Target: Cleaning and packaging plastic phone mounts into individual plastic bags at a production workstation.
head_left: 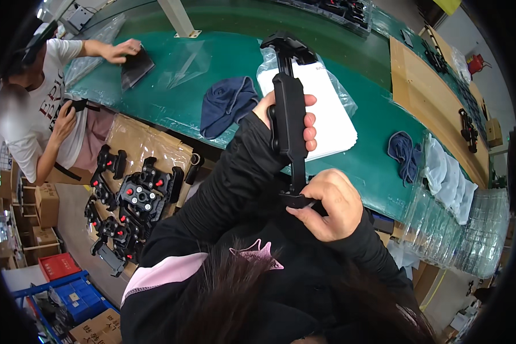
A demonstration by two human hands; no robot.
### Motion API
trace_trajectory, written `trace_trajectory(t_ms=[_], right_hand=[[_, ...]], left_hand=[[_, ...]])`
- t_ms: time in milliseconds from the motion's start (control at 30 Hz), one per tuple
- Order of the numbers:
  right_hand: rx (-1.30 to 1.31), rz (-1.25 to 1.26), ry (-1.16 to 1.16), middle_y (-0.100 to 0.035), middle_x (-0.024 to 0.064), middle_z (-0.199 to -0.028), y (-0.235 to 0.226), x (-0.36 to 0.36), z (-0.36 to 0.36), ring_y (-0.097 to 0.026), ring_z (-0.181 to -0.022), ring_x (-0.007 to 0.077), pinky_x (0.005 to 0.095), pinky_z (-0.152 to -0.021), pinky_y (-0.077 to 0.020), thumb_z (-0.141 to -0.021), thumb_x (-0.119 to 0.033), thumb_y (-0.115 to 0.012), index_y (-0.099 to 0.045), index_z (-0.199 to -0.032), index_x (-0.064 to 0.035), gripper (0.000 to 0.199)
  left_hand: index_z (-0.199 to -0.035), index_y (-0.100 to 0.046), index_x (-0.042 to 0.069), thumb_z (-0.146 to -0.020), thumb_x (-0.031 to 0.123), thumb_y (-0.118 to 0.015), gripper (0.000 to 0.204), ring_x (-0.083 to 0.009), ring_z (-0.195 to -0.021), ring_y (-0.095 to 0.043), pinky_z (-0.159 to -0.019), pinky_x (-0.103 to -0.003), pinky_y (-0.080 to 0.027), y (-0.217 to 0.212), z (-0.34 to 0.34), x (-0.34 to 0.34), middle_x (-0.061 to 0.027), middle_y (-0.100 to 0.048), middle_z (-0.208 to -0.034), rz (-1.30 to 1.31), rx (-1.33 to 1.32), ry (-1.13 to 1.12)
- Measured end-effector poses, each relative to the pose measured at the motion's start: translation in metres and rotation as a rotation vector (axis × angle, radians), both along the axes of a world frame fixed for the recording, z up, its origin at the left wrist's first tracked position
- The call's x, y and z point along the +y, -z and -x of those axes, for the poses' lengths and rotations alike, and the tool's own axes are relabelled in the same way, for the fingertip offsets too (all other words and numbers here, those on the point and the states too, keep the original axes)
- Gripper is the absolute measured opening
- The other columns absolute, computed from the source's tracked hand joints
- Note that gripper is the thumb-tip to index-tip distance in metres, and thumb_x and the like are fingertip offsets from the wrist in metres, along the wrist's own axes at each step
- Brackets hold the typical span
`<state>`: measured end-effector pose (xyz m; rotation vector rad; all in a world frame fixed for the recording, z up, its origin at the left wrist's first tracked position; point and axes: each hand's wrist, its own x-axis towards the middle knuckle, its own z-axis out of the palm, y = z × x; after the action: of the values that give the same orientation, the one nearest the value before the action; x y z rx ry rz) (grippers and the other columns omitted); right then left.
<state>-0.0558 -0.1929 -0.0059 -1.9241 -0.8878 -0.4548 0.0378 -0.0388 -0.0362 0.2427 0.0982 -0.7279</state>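
Note:
A long black extendable clamp bracket [289,114], perhaps a device holder, stands lengthwise in front of me, with a wide jaw at its far end. My left hand [308,123] is wrapped round its thick middle body, the fingertips showing on the right side. At the near end my right hand [333,203] pinches the small hooked jaw [295,199] between thumb and fingers. Beneath the bracket lies a stack of white sheets [332,123] on clear plastic. A dark blue cloth [229,106] sits left of my left hand.
On the green table [378,155] lies a second blue cloth [404,155], near white plastic bags [450,178] and clear trays [453,235]. Several black mounts with red parts [146,192] are heaped at left. A co-worker [51,103] at the left handles a dark flat piece [137,69].

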Motion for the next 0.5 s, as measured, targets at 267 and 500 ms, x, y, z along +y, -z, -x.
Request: trace_trajectory(t_ms=[267, 500], right_hand=[[0.0, 0.044, 0.104, -0.055, 0.0153, -0.099, -0.013, -0.017, 0.002, -0.054, -0.089, 0.0293, 0.036, -0.077, -0.0433, -0.065, -0.021, -0.077, -0.053, -0.107, 0.0022, 0.053], [0.26, -0.331, 0.126, -0.055, 0.0172, -0.107, -0.006, -0.007, -0.017, -0.056, -0.095, 0.0249, 0.0339, -0.085, -0.0441, -0.072, -0.027, -0.073, -0.042, -0.126, 0.0061, 0.071]], left_hand=[[-0.123, -0.042, 0.003, -0.083, 0.053, -0.052, 0.065, -0.0262, -0.072, -0.064, -0.065, -0.039, -0.055, -0.013, 0.021, -0.003, -0.0153, -0.059, -0.096, -0.451, -0.328, -0.245], [-0.142, -0.017, 0.002, -0.071, 0.019, -0.075, 0.092, -0.0212, -0.09, -0.06, -0.081, -0.029, -0.047, -0.003, 0.039, 0.013, -0.0148, -0.057, -0.108, -1.045, -1.007, -0.801]])
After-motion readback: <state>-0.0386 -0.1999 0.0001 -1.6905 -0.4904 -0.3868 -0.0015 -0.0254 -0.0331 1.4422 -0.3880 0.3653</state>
